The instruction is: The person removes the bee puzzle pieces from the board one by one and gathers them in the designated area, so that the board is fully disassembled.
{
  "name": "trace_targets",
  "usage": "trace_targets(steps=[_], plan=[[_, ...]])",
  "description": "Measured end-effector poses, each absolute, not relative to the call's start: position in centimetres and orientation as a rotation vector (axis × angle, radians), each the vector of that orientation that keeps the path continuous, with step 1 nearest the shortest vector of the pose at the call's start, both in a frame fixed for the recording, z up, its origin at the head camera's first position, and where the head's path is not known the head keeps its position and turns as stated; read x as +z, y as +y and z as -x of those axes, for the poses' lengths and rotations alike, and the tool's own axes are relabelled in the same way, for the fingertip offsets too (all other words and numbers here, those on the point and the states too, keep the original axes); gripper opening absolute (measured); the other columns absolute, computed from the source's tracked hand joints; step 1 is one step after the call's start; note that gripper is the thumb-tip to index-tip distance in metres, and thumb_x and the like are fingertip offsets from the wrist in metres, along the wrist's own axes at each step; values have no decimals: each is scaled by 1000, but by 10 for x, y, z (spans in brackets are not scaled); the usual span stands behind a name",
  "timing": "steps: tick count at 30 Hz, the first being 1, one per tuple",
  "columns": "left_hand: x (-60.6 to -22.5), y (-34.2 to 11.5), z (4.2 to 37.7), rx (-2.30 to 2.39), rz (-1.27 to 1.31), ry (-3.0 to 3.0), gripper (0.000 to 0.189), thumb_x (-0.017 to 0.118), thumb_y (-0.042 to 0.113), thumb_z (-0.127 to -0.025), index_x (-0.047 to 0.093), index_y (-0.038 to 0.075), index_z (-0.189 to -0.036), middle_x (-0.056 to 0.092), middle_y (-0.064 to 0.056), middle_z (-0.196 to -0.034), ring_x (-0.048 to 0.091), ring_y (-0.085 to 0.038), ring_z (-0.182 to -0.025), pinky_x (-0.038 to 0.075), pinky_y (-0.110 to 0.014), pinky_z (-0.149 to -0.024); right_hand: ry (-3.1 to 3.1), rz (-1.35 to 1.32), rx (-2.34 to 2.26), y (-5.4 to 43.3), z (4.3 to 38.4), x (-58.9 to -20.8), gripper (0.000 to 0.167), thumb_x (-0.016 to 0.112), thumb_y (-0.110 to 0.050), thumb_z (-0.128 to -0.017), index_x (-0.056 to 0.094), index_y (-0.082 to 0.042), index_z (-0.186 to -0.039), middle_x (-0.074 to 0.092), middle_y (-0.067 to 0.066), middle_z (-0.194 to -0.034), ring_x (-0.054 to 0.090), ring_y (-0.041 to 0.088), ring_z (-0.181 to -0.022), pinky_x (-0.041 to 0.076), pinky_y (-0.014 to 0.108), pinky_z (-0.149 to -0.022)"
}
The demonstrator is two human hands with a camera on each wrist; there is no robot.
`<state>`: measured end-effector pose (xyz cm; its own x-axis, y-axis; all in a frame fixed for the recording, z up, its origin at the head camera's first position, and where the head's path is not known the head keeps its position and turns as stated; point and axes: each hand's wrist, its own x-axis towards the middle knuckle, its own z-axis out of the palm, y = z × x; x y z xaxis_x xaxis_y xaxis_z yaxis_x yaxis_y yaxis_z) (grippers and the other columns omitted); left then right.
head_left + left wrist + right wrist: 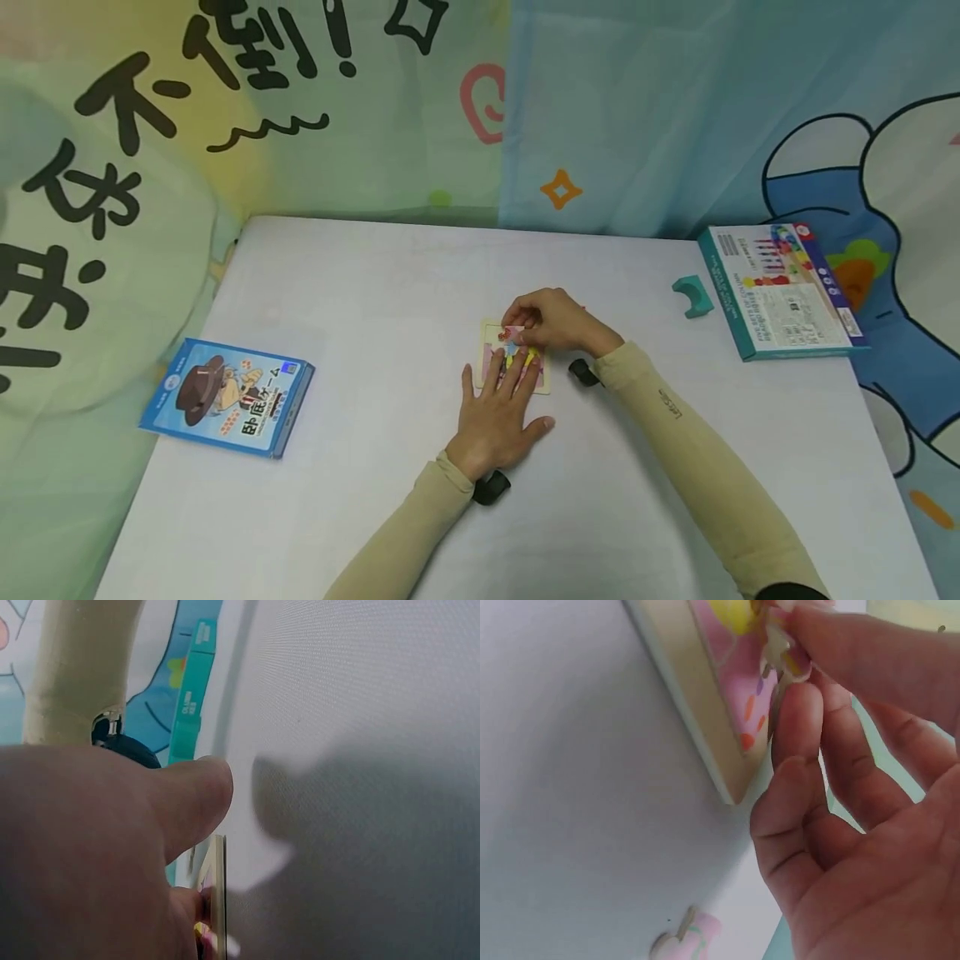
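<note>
A small picture puzzle board [489, 337] with a cream border lies on the white table. My left hand [495, 421] rests over its lower part, fingers straight and spread. At the board's upper edge, my right hand [558, 321] pinches a small puzzle piece [786, 658] between thumb and fingers; its outline is partly covered. Pink with yellow and orange marks shows on the board [739, 682] in the right wrist view. Down in that same view is a loose pink piece [694, 939]. The left wrist view catches the board [219, 900] edge-on beyond the left thumb.
To the left lies a blue game box [228, 398] with a hat picture. A white and teal box [783, 292] is at the back right, with a teal curved piece [693, 297] beside it. A printed curtain [615, 117] hangs behind the table [360, 300].
</note>
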<state>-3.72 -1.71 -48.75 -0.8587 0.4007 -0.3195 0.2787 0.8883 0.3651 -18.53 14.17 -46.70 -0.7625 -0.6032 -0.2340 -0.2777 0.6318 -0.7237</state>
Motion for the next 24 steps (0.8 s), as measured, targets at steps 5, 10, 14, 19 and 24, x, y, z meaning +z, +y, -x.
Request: trace_targets(steps=[5, 10, 14, 19, 24], plan=[[-489, -16, 37, 420, -492, 2682, 83, 47, 64, -106, 14, 26, -172, 1, 4, -181, -3, -28, -168, 5, -70, -128, 2456, 630, -1009, 148, 186, -468, 18, 86, -15, -89, 82, -11, -106, 79, 3, -94, 71, 16, -86, 55, 34, -82], [-489, -15, 37, 427, -495, 2684, 84, 47, 63, -106, 12, 25, -173, -1, 4, -181, -4, -28, -168, 4, -70, -128, 2561, 556, -1056, 164, 186, -464, 17, 88, -20, -89, 83, -9, -102, 79, 5, -92, 70, 17, -82, 53, 33, -76], [-488, -15, 35, 451, -508, 2712, 85, 50, 62, -106, 16, 22, -172, 5, 1, -181, 1, -31, -168, 7, -71, -127, 2589, 476, -1080, 182, 185, -461, 18, 84, -24, -94, 81, -8, -102, 80, 7, -91, 73, 19, -80, 52, 30, -74], [-491, -14, 34, 433, -508, 2711, 86, 48, 64, -106, 13, 23, -173, 1, 2, -181, -2, -30, -168, 6, -71, -128, 2534, 367, -1155, 205, 185, -457, 24, 76, -27, -100, 74, -6, -112, 82, 13, -91, 80, 27, -80, 56, 25, -73], [-490, -14, 33, 431, -515, 2727, 86, 50, 62, -106, 14, 21, -172, 2, 0, -181, 0, -31, -168, 7, -71, -127, 2642, 366, -1110, 230, 186, -452, 30, 75, -24, -101, 72, -5, -124, 81, 15, -97, 79, 29, -81, 53, 28, -75]])
